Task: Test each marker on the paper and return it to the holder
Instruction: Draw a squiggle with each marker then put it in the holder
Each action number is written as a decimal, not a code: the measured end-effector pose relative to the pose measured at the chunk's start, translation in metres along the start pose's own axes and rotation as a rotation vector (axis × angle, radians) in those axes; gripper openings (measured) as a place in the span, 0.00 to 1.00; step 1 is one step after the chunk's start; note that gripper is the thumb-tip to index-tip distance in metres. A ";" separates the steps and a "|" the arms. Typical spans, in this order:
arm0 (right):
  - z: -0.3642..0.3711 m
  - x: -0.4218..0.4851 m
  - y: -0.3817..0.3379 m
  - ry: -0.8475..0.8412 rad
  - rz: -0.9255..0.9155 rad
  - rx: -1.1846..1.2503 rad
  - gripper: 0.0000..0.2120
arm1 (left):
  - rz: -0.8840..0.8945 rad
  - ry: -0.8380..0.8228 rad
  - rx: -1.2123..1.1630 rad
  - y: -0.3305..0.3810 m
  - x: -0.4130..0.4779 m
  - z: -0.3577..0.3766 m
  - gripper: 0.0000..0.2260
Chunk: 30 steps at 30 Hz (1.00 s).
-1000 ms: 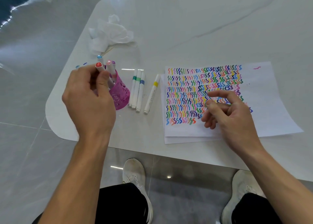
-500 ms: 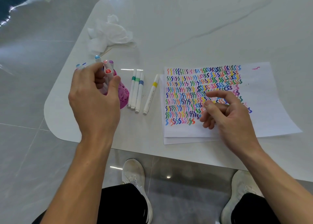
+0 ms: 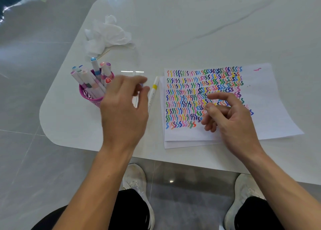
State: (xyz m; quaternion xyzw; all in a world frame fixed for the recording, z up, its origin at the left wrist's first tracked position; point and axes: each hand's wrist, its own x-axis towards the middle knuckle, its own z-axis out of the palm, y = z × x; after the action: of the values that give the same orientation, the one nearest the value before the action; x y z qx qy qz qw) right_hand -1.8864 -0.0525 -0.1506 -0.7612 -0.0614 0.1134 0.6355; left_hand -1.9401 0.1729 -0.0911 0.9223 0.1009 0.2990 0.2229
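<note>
Pink holder (image 3: 90, 95) of markers, left hand (image 3: 125, 106) loosely spread, blurred, right hand (image 3: 231, 118) curled over paper (image 3: 271, 108)

A white table (image 3: 199, 21) with a rounded corner fills most of the view — its glossy top carries faint grey veining and a bright glare at the far edge. Around and beneath it lies a floor (image 3: 26, 160) of large pale grey tiles with thin joints, polished enough to mirror the light — one small glint shows under the table's near edge.
</note>
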 end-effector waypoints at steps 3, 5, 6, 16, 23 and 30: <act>0.000 0.000 0.000 -0.004 -0.003 -0.003 0.06 | -0.131 -0.213 0.024 0.004 -0.006 0.012 0.12; -0.001 -0.001 0.000 -0.008 -0.003 0.000 0.06 | -0.223 -0.283 0.069 0.003 -0.010 0.019 0.16; -0.001 -0.001 0.000 -0.011 -0.003 0.005 0.06 | -0.250 -0.311 0.095 0.002 -0.011 0.023 0.18; -0.003 -0.001 0.003 -0.030 -0.015 0.025 0.06 | -0.347 -0.373 0.235 0.002 -0.011 0.041 0.14; -0.002 0.000 0.003 -0.051 -0.023 -0.003 0.05 | -0.268 -0.313 0.178 0.008 -0.014 0.037 0.17; 0.002 -0.002 -0.001 -0.043 -0.046 -0.031 0.09 | -0.179 -0.446 -0.249 0.030 -0.023 0.039 0.13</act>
State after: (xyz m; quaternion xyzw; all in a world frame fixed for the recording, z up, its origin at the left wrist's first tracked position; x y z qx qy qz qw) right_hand -1.8886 -0.0510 -0.1494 -0.7666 -0.0944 0.1140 0.6248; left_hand -1.9334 0.1255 -0.1162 0.9182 0.0929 0.0777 0.3771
